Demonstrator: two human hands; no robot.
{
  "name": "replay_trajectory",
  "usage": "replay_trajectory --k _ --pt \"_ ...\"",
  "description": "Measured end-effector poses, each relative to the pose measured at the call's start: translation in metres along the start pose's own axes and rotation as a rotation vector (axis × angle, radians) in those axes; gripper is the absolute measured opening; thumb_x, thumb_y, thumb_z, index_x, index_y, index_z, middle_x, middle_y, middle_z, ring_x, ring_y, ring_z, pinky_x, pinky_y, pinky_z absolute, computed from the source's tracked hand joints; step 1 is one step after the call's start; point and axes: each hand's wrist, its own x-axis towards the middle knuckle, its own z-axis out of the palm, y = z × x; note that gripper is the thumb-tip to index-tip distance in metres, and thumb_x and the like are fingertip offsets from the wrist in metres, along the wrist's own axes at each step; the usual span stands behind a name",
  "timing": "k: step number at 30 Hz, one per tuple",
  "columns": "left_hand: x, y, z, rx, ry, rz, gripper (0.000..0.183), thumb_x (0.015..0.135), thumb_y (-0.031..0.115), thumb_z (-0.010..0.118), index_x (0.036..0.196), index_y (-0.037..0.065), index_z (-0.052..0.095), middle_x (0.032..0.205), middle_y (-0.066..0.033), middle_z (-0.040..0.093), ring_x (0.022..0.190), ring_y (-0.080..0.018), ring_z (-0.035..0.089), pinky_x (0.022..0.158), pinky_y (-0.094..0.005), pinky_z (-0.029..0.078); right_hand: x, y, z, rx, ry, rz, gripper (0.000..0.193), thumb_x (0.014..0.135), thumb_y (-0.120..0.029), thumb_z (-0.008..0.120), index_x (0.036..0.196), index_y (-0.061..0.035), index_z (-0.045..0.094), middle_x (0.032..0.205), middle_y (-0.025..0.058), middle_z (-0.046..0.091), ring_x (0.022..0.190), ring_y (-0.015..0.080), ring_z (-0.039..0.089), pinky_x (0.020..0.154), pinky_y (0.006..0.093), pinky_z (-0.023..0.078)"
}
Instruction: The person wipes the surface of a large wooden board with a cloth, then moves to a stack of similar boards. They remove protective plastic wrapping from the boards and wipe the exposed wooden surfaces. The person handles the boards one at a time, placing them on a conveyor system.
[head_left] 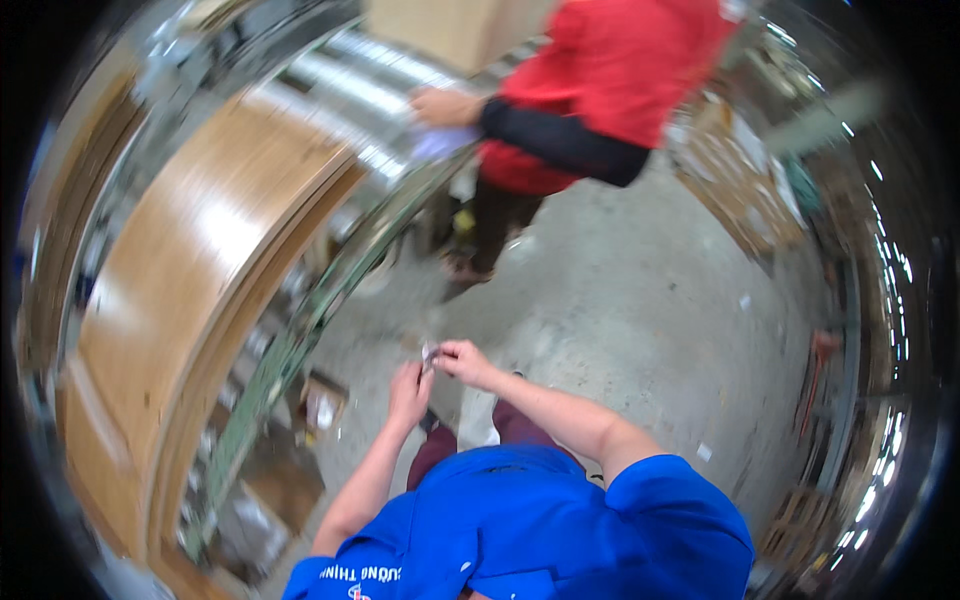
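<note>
A small whitish and dark object (429,352), too blurred to name, is to the right of the wooden panel (200,240). The left hand (408,392) and the right hand (466,363) both grasp it by fingertips. Along the panel's right side runs a green conveyor rail (268,395); beyond its far end stands a red-shirted co-worker (625,80).

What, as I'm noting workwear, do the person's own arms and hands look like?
Both the left hand and right hand are gloveless, with bare forearms. The shirt is bright blue, with a short right sleeve and white lettering on the chest. No cables show on the arms.
</note>
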Motion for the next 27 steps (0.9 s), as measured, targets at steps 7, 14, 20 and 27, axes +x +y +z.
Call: replay_trajectory --k 7,14,20,27 --pt "0.082 0.144 0.1 -0.63 -0.82 -0.053 0.028 0.095 0.024 0.042 0.092 0.0 0.056 0.079 -0.0014 0.057 0.071 -0.0081 0.049 0.065 -0.0242 0.042 -0.125 -0.028 -0.157 0.158 0.401 -0.173 0.012 0.084 -0.012 0.056 0.09 -0.0023 0.06 0.076 -0.0005 0.055 0.063 0.0081 0.049 0.058 0.0228 0.04" --pt "0.146 0.32 0.261 -0.327 -0.684 0.478 0.021 0.093 0.018 0.042 0.089 0.001 0.054 0.075 -0.0122 0.055 0.069 -0.023 0.054 0.065 -0.0332 0.043 -0.234 -0.043 -0.318 0.713 0.733 -0.401 0.008 0.087 -0.01 0.054 0.093 -0.0044 0.056 0.078 0.0028 0.058 0.066 0.0111 0.053 0.058 0.0235 0.042" --pt "0.198 0.432 0.37 -0.459 -0.724 0.543 0.026 0.096 0.024 0.039 0.092 0.001 0.051 0.075 -0.0029 0.052 0.069 -0.0109 0.048 0.062 -0.026 0.041 -0.285 -0.058 -0.456 0.811 0.744 -0.586 0.012 0.09 -0.014 0.054 0.095 -0.0062 0.06 0.087 0.0024 0.061 0.072 0.0111 0.056 0.067 0.0267 0.046" --pt "0.299 0.499 0.467 -0.581 -0.693 0.356 0.028 0.096 0.03 0.041 0.092 0.002 0.048 0.069 -0.0001 0.047 0.059 -0.008 0.044 0.052 -0.0233 0.037 -0.239 -0.067 -0.608 0.554 0.97 -0.721 0.012 0.089 -0.01 0.054 0.098 -0.005 0.06 0.105 0.0021 0.054 0.083 0.0089 0.054 0.07 0.0244 0.046"
